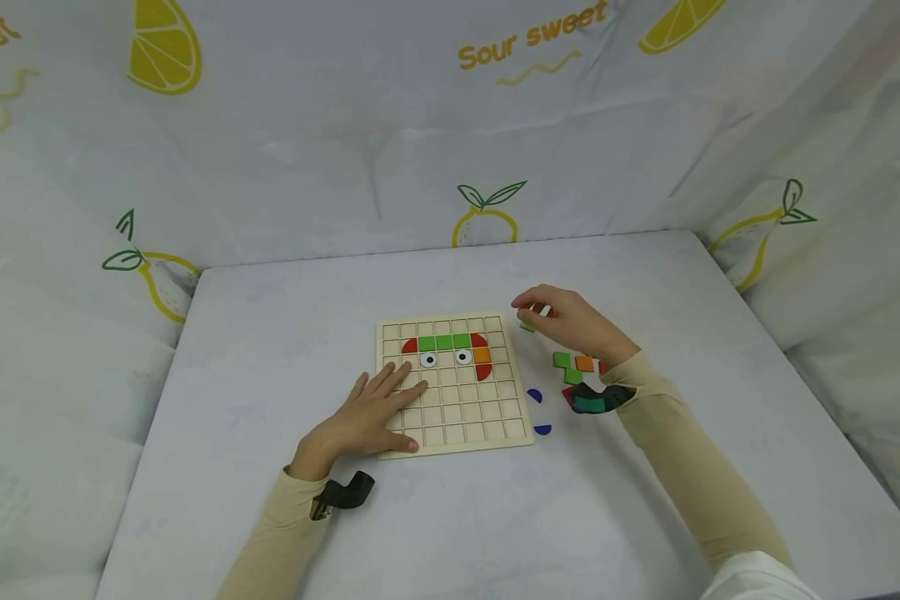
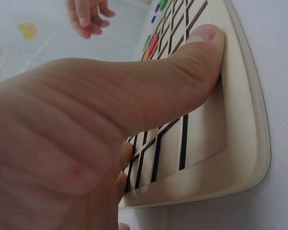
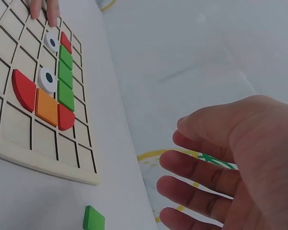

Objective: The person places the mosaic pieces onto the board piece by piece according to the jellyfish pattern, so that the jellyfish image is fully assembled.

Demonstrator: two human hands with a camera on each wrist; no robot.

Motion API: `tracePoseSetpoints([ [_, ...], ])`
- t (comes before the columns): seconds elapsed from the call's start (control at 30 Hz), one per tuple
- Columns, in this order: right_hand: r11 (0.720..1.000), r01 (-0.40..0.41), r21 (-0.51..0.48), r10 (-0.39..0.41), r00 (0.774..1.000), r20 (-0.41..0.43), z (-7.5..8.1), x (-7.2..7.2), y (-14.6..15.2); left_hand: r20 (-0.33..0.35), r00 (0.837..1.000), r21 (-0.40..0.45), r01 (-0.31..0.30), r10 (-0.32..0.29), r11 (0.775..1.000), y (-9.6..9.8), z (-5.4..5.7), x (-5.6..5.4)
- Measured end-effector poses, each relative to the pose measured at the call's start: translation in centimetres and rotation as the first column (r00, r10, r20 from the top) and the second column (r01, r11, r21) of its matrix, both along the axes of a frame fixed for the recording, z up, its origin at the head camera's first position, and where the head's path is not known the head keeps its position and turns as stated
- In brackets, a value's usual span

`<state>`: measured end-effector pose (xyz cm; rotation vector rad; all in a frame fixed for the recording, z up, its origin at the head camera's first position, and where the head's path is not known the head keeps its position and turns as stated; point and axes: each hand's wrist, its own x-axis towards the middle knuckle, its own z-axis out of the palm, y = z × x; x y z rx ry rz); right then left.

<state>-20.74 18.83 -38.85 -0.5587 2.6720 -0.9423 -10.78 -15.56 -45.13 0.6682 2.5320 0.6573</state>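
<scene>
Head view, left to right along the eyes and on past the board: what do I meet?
Left eye disc, right eye disc, orange square, board's right rim, loose green square, loose orange square, partly hidden red piece.

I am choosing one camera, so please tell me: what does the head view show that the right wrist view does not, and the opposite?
Only the head view: the blue half-circles and the loose orange tile. Only the right wrist view: the inner side of the right hand. Both: the board, two eye pieces and a loose green tile.
</scene>
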Motion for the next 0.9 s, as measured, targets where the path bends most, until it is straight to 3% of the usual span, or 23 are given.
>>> tracePoseSetpoints([
  [0.4, 0.996, 0.086, 0.018, -0.085, 0.996, -0.021, -0.3, 0.4, 3.0, 0.001, 1.000, -0.013, 0.002, -0.002, 1.000, 0.0, -0.2, 0.0],
  [0.9, 0.983, 0.171, 0.059, -0.174, 0.983, 0.052, -1.5, 1.1, 6.4, -0.005, 1.000, -0.008, 0.003, -0.003, 1.000, 0.0, -0.2, 0.0],
])
